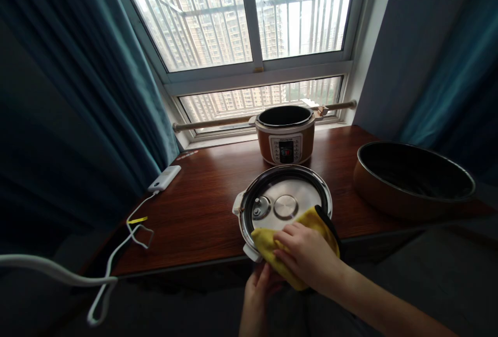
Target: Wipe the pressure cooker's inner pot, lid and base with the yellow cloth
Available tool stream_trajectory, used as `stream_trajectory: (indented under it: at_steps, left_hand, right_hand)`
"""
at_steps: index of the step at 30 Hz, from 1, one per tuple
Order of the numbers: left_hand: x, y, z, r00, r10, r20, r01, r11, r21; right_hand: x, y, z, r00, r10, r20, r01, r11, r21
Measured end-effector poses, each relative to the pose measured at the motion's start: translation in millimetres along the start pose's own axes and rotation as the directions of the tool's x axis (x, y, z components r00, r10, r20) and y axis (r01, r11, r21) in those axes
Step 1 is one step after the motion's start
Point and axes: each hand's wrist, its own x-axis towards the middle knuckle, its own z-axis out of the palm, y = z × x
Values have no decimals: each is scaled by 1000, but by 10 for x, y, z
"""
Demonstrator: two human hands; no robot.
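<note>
The metal lid (286, 207) of an electric pressure cooker shows its underside, with a dark rim ring and a small round valve part. At its near edge, by a white handle, my left hand (259, 285) is closed on the lid, its fingers partly hidden. My right hand (305, 251) presses a yellow cloth (272, 246) with a dark edge against the near right part of the lid, fingers bent over the cloth. Behind the lid stands the brown and white cooker body (286, 140), open at the top, its control panel facing me.
A large brown pot (361, 181) with a dark inside stands at the right end of the wooden table (194, 212). On the left lie a white power strip (165, 177) and its cord (112, 259), with a yellow tag. A barred window (257, 15) and blue curtains (89, 57) are behind.
</note>
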Motion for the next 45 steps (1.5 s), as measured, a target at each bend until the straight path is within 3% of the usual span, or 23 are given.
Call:
stream_trajectory:
  at_steps: [3, 6, 9, 13, 16, 18, 19, 21, 23, 24, 26, 28, 32, 35, 36, 38, 39, 40, 41, 43, 45]
  left_hand:
    - [-13, -18, 16, 997, 74, 11, -74, 997, 4]
    - [-27, -13, 31, 993, 104, 53, -110, 987, 114]
    - [-52, -13, 63, 987, 155, 46, -161, 968, 191]
    - [-89, -24, 102, 987, 145, 64, -155, 971, 182]
    - [-98, -33, 114, 989, 137, 47, -142, 980, 137]
    - [-97, -36, 114, 991, 136, 20, -137, 986, 91]
    - [-96, -36, 112, 992, 125, 16, -125, 990, 69]
    - [-95, -35, 104, 995, 99, 13, -99, 994, 37]
    - [-98, -34, 88, 995, 96, 13, -97, 995, 25]
    - [-101, -33, 78, 994, 106, 14, -107, 994, 24]
    - [-108, -32, 53, 991, 133, 24, -134, 991, 29]
    - [-114, -27, 22, 987, 157, 45, -158, 987, 40]
    - [-125, -3, -43, 975, 195, 108, -203, 977, 70]
    - [-134, 22, -74, 969, 192, 152, -208, 974, 95]
    - [-139, 32, -77, 967, 194, 162, -213, 971, 108]
    - [-161, 57, -68, 961, 211, 179, -237, 963, 133]
    - [-183, 75, -59, 956, 226, 186, -255, 956, 147]
    - [-216, 100, -49, 952, 239, 192, -272, 947, 169]
    - [-261, 133, -41, 949, 247, 197, -285, 937, 200]
    - [-388, 229, -36, 945, 251, 209, -304, 911, 279]
    - [-540, 369, -46, 937, 275, 216, -338, 874, 350]
  right_hand:
    - [46, 33, -32, 994, -5, 107, 19, 990, -137]
    - [75, 200, -133, 982, 34, 187, 11, 972, -235]
    - [145, 458, -295, 982, 89, 167, -18, 923, -384]
    - [382, 759, -605, 976, 183, -120, -218, 787, -577]
    - [654, 891, -806, 905, 178, -386, -391, 706, -590]
    - [835, 951, -859, 874, 132, -467, -412, 711, -570]
    - [914, 975, -854, 875, 114, -472, -398, 724, -564]
    - [1026, 1004, -787, 922, 91, -375, -301, 778, -551]
    - [1064, 997, -674, 991, 31, -129, -89, 876, -475]
    - [1054, 975, -614, 1000, -30, 8, 31, 915, -401]
    - [984, 885, -507, 966, -166, 200, 213, 947, -242]
    - [873, 741, -433, 927, -264, 265, 295, 952, -84]
    - [628, 409, -390, 897, -335, 289, 297, 940, 168]
    - [452, 302, -426, 924, -283, 258, 254, 957, 138]
    - [390, 316, -435, 944, -259, 203, 238, 963, 124]
    - [254, 415, -415, 986, -156, -53, 160, 983, 84]
    - [181, 490, -376, 971, -65, -228, 83, 994, 72]
    - [105, 571, -317, 916, 45, -398, -13, 997, 82]
    - [27, 649, -240, 832, 165, -530, -119, 986, 121]
    - [-124, 767, -54, 697, 375, -611, -276, 927, 253]
    - [-253, 801, 119, 630, 503, -591, -365, 864, 346]
